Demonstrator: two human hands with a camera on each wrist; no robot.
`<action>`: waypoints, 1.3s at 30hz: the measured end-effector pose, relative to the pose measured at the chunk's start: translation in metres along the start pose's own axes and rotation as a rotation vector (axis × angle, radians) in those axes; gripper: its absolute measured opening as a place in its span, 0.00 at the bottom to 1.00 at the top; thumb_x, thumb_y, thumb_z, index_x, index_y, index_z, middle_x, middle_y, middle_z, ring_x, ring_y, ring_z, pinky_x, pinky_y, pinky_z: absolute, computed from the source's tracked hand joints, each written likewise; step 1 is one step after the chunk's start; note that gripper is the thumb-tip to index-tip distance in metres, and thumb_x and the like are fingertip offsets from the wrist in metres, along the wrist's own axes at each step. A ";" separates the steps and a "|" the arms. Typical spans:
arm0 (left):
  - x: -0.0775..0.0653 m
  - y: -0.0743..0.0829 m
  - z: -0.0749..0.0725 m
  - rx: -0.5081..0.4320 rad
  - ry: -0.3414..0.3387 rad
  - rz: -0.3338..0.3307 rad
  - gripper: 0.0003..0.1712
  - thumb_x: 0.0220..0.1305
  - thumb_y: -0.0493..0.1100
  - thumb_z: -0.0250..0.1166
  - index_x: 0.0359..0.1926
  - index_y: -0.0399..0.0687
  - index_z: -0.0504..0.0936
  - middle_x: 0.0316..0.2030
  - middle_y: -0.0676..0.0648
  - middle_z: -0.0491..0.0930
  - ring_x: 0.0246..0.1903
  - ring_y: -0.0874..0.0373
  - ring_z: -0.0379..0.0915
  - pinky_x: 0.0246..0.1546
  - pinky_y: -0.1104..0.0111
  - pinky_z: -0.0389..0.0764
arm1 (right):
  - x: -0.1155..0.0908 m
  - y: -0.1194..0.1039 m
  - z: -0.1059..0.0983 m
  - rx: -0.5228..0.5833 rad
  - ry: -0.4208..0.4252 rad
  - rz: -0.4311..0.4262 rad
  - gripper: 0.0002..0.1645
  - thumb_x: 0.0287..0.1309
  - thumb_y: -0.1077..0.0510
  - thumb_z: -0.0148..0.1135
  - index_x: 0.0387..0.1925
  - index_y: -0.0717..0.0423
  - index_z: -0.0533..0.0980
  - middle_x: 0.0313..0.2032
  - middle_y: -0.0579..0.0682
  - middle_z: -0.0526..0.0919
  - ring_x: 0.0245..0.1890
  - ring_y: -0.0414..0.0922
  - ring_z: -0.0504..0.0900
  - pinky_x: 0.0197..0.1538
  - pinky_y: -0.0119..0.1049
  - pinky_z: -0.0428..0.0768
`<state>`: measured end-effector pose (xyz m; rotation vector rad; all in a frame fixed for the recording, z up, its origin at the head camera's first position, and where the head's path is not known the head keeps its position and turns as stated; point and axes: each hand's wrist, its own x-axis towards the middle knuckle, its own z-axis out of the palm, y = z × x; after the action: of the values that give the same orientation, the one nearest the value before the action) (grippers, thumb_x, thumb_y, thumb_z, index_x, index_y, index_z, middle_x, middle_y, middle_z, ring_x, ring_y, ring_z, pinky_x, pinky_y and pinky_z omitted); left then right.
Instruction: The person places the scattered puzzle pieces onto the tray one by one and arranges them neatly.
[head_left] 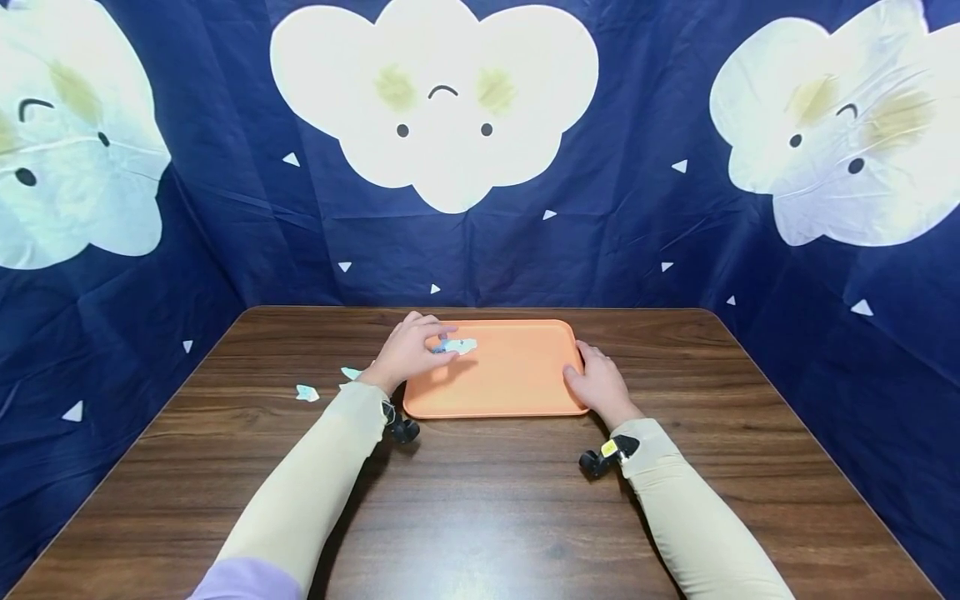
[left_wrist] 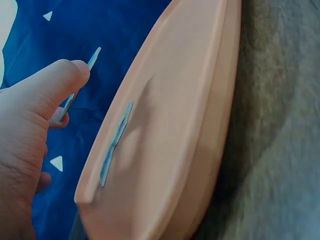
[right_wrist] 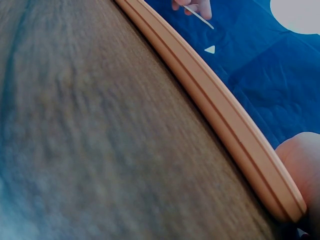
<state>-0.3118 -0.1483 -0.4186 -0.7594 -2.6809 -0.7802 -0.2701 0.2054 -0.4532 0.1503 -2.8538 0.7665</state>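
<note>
Left hand (head_left: 408,348): narrow pinch on flat piece (left_wrist: 94,57), above tray (head_left: 498,392)
Right hand (head_left: 602,386): half-curled, gripping tray's right edge
Second piece (left_wrist: 116,145): on tray, left
Loose pieces (head_left: 307,392): left of tray

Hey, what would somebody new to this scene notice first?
Probably the big white cloud on the blue cloth behind the table. Next, the bright orange tray on that table, its right edge held by the right hand. Above its left part, the left hand pinches a small thin piece, and another piece lies on the tray.

Wooden table (head_left: 510,483), orange tray (head_left: 517,367), pale pieces (head_left: 307,392)
</note>
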 end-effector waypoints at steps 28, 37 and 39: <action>0.022 0.012 0.044 -0.046 0.072 -0.215 0.32 0.58 0.59 0.74 0.59 0.50 0.83 0.42 0.54 0.86 0.50 0.53 0.67 0.58 0.53 0.66 | -0.003 -0.003 -0.001 0.008 -0.002 0.009 0.39 0.66 0.50 0.55 0.72 0.66 0.62 0.67 0.70 0.70 0.66 0.68 0.69 0.68 0.58 0.66; 0.027 0.019 0.051 0.032 0.061 -0.209 0.28 0.57 0.59 0.75 0.55 0.53 0.85 0.41 0.53 0.87 0.44 0.51 0.68 0.56 0.55 0.67 | -0.002 -0.002 -0.001 0.015 0.002 0.002 0.39 0.66 0.49 0.55 0.72 0.66 0.62 0.67 0.70 0.69 0.68 0.68 0.67 0.69 0.58 0.64; 0.028 0.019 0.052 0.064 0.054 -0.200 0.26 0.57 0.59 0.75 0.54 0.54 0.85 0.41 0.54 0.87 0.44 0.51 0.69 0.51 0.58 0.69 | -0.002 -0.002 -0.001 0.016 0.002 0.004 0.39 0.66 0.49 0.55 0.72 0.66 0.62 0.67 0.70 0.69 0.68 0.68 0.67 0.69 0.58 0.64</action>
<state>-0.3293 -0.0938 -0.4432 -0.4531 -2.7472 -0.7440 -0.2675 0.2045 -0.4518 0.1458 -2.8479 0.7898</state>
